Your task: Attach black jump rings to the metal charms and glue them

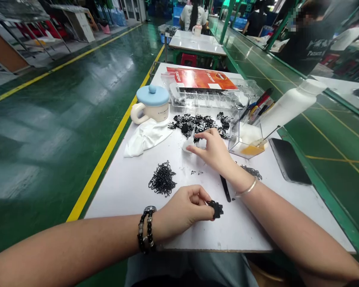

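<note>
My left hand (185, 209) pinches a small black notched part (217, 209) between thumb and fingers, just above the near side of the white table. My right hand (214, 151) has its thumb and forefinger around a small white nozzle bottle (189, 143), its tip pointing up; the fingers partly cover it. Behind that hand lies a heap of black and silvery parts (197, 122). A pile of small black hooked pieces (163, 178) lies left of centre. Black tweezers (225, 188) rest under my right wrist, and a few tiny bits (196, 172) lie between the hands.
A lidded mug (152, 105) and white cloth (148, 137) stand at the left. Behind are a clear compartment box (206, 99) and an orange sheet (202, 77). To the right are a clear pen holder (247, 145), a large white bottle (290, 105) and a phone (290, 161).
</note>
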Demonstrator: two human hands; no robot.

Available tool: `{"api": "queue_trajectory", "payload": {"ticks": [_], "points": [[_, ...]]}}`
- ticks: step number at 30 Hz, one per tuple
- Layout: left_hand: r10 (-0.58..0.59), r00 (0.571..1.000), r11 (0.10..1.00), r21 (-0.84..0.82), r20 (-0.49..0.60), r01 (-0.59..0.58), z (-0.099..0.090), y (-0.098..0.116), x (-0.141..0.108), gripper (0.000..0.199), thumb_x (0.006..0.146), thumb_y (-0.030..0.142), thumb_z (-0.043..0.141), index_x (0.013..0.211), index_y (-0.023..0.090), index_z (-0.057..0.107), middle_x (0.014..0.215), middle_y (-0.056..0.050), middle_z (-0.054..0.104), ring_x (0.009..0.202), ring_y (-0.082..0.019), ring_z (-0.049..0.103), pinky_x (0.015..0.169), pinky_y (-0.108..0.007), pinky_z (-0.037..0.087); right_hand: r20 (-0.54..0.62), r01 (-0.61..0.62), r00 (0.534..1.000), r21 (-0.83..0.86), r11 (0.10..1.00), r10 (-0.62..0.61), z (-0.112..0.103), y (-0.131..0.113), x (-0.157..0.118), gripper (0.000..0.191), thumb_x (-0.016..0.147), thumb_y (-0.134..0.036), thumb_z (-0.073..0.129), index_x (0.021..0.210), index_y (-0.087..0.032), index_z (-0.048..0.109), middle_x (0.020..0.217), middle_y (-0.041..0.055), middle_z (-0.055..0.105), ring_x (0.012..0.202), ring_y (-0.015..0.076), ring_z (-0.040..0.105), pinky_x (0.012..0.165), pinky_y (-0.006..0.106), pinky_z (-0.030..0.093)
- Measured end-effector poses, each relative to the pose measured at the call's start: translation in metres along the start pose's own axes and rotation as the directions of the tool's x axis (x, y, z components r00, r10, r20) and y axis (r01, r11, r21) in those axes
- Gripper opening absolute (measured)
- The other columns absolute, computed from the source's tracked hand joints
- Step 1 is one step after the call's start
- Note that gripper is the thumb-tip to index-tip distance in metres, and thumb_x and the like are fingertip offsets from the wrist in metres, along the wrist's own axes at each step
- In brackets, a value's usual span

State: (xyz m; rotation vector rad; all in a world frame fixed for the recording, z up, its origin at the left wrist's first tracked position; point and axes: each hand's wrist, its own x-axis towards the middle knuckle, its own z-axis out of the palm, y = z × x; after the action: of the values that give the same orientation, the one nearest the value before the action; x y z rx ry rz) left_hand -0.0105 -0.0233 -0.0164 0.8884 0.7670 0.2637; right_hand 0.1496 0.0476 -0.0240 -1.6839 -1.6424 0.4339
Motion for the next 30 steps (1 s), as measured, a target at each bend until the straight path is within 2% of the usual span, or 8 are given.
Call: {"api": "queue_trajectory", "payload": {"ticks": [3,7,10,13,15,17,22,30], "points": [[-0.001,1.0,0.999,-0.04,-0.014,0.001,0.001,0.001,0.0,0.017,0.06,0.009,0.065,0.07,0.015,0.053,0.05,0.005,0.057,0.056,-0.011,0.057,0.066,-0.026,0.041,0.039,-0.006,0.999,0.134,0.991,0.001,0.004,-0.004,0.004,0.03,0.066,-0.041,0.073,0.065,-0.018,0.053,0.092,0.0059,0.055,0.086,0.0206,0.054,0.084,0.043,0.044],[-0.022,1.0,0.996,-0.09,-0.02,0.02,0.002,0.003,0.0,0.016,0.061,0.007,0.065,0.07,0.014,0.053,0.05,0.004,0.059,0.054,-0.009,0.056,0.061,-0.023,0.039,0.094,-0.077,0.995,0.379,0.922,0.044,-0.01,-0.016,-0.014,0.031,0.083,-0.05,0.051,0.077,-0.021,0.045,0.089,0.004,0.061,0.081,0.016,0.06,0.073,0.035,0.051],[-0.035,0.999,0.992,-0.121,-0.013,0.033,0.002,0.004,0.0,0.016,0.061,0.007,0.065,0.07,0.014,0.054,0.05,0.004,0.059,0.054,-0.009,0.056,0.062,-0.023,0.04,0.133,-0.209,0.978,0.661,0.72,0.161,-0.034,-0.018,-0.035,0.032,0.086,-0.053,0.046,0.083,-0.022,0.048,0.078,0.0013,0.06,0.068,0.0136,0.06,0.057,0.028,0.05],[-0.058,0.998,0.989,-0.14,-0.022,0.055,0.002,0.005,0.001,0.015,0.062,0.008,0.065,0.069,0.013,0.053,0.051,0.003,0.06,0.055,-0.009,0.056,0.063,-0.022,0.04,0.101,-0.25,0.944,0.841,0.48,0.314,-0.057,-0.01,-0.056,0.029,0.077,-0.048,0.063,0.074,-0.022,0.049,0.056,-0.0054,0.039,0.047,0.008,0.04,0.044,0.023,0.036],[-0.085,0.996,0.987,-0.14,-0.02,0.081,0.001,0.006,0.002,0.015,0.062,0.008,0.065,0.069,0.013,0.053,0.051,0.003,0.06,0.056,-0.009,0.056,0.062,-0.022,0.039,0.018,-0.218,0.926,0.842,0.494,0.378,-0.067,-0.003,-0.068,0.03,0.075,-0.043,0.066,0.066,-0.022,0.047,0.054,-0.0055,0.029,0.045,0.0081,0.032,0.045,0.024,0.034],[-0.107,0.994,0.985,-0.135,-0.008,0.105,0.0,0.007,0.003,0.015,0.063,0.009,0.066,0.07,0.013,0.053,0.053,0.002,0.061,0.056,-0.009,0.056,0.062,-0.023,0.04,-0.089,-0.165,0.913,0.812,0.56,0.398,-0.071,-0.001,-0.079,0.027,0.079,-0.041,0.06,0.065,-0.022,0.047,0.057,-0.0031,0.033,0.048,0.0107,0.035,0.049,0.028,0.036],[-0.136,0.991,0.985,-0.104,0.013,0.136,-0.003,0.007,0.003,0.016,0.066,0.012,0.068,0.074,0.014,0.054,0.065,-0.002,0.065,0.062,-0.011,0.058,0.066,-0.026,0.042,-0.334,0.158,0.934,0.707,0.689,0.128,-0.065,-0.016,-0.101,0.019,0.079,-0.038,0.061,0.072,-0.023,0.05,0.06,-0.0004,0.044,0.053,0.0149,0.043,0.05,0.032,0.035],[-0.137,0.99,0.99,-0.039,0.017,0.137,-0.005,0.003,0.004,0.02,0.067,0.018,0.069,0.077,0.015,0.053,0.065,-0.001,0.063,0.062,-0.012,0.056,0.064,-0.028,0.04,-0.321,0.148,0.942,0.659,0.738,0.098,-0.056,-0.025,-0.112,0.021,0.079,-0.032,0.064,0.071,-0.021,0.048,0.058,-0.001,0.047,0.053,0.0132,0.04,0.052,0.031,0.034]]}}
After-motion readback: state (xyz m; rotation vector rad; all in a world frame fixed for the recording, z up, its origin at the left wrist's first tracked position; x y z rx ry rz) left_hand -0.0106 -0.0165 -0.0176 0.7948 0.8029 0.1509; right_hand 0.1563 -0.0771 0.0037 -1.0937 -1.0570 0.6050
